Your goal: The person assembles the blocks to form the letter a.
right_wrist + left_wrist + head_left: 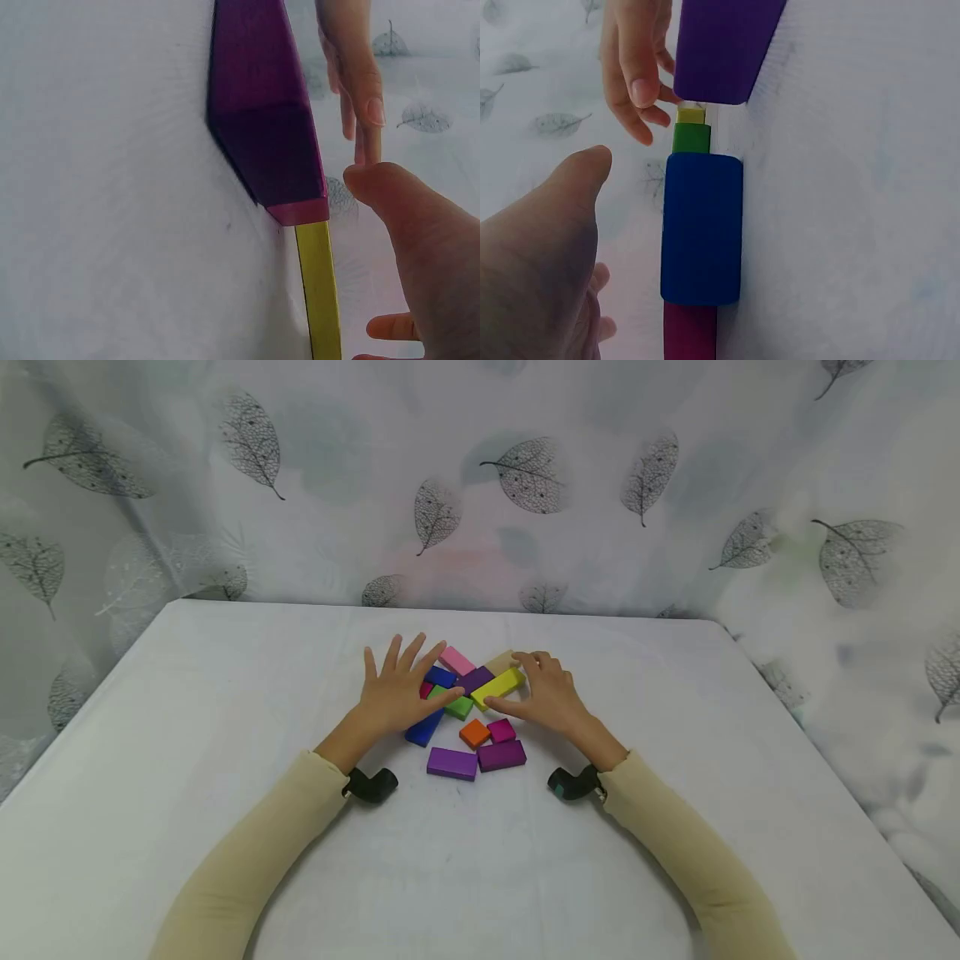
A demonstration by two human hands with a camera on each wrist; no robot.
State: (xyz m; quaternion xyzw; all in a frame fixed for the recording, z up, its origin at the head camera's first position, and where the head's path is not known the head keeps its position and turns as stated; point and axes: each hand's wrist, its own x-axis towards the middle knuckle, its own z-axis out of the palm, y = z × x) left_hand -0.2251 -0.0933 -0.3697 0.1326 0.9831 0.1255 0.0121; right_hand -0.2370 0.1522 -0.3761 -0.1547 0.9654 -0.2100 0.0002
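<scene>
Several coloured blocks lie in a loose cluster on the table. My left hand, fingers spread, is over the cluster's left side, its thumb by the green block and the blue blocks. My right hand is at the right side, fingers loosely bent, thumb by the yellow block and fingertips near the beige block. Neither hand holds a block. In the left wrist view a blue block stands apart from the left thumb. A purple block fills the upper middle of the right wrist view.
Nearer me lie an orange block, a magenta block and two purple blocks. A pink block lies at the back. The white table ends before a leaf-patterned curtain. Black wrist-worn devices sit at both cuffs.
</scene>
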